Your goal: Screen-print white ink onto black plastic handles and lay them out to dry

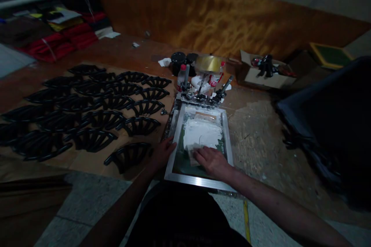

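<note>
A metal-framed screen [195,181] lies in front of me, hinged to clamps [199,98] at its far edge. White ink [203,133] covers much of its green mesh. My right hand [211,161] is closed on a pale cloth or paper [193,155], pressed to the mesh at the near edge of the ink. Beside the frame's left edge is my left hand [164,153], fingers partly bent and somewhat apart, resting at the rim with nothing visible in it. Just left of that hand lies a black ribbed part [129,155].
Rows of black ribbed parts [92,137] cover the cardboard at left. Red-capped bottles [181,75], black jars and a tape roll [208,63] stand behind the clamps. An open box [268,79] is at back right, a large dark bundle [327,123] at right, red cloth [52,46] at back left.
</note>
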A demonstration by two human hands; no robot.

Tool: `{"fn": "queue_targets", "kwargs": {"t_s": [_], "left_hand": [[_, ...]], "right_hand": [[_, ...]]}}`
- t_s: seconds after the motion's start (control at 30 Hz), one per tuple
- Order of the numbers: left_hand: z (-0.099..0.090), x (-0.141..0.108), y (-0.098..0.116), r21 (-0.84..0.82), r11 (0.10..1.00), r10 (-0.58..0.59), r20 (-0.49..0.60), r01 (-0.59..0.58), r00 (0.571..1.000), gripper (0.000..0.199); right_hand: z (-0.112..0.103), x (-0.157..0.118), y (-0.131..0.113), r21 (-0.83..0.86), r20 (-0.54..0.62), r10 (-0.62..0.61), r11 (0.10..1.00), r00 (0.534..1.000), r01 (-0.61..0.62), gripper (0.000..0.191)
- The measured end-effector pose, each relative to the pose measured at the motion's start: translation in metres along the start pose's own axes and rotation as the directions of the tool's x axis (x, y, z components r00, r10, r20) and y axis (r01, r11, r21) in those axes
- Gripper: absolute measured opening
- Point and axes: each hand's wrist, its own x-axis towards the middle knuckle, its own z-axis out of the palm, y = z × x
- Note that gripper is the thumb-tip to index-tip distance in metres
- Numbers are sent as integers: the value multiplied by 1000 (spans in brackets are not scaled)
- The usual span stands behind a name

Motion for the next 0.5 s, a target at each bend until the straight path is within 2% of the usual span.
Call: {"fn": "queue_targets", "kwargs": {"t_s": [0.03, 0.1, 0.2, 0.33, 0.43, 0.47, 0.5], "left_hand": [[0, 0, 0, -13, 1000, -2, 7, 2, 1000, 59], [-1, 0, 0, -38, 999, -11, 18, 12, 1000, 58], [-3, -1, 2, -59, 998, -15, 32, 16, 999, 61], [-9, -7, 14, -25, 1000, -2, 5, 2, 1000, 70], [-17, -14, 37, -5, 996, 89, -46, -90, 995, 54], [-19, -16, 47, -4, 992, 124, -64, -125, 990, 49], [-22, -17, 58, -7, 988, 155, -82, -156, 985, 47]], "right_hand": [[-3, -1, 6, 52, -14, 34, 998, 999, -33, 21], [-9, 7, 22, 181, -53, 181, 969, 982, -169, 22], [-21, 35, 51, 316, -89, 432, 867, 897, -386, 35], [-39, 60, 87, 255, -77, 618, 771, 783, -583, 57], [-55, 41, 122, 279, -247, 670, 741, 700, -611, 56], [-58, 27, 136, 322, -329, 689, 725, 646, -609, 52], [-58, 12, 149, 373, -399, 720, 693, 567, -617, 47]]}}
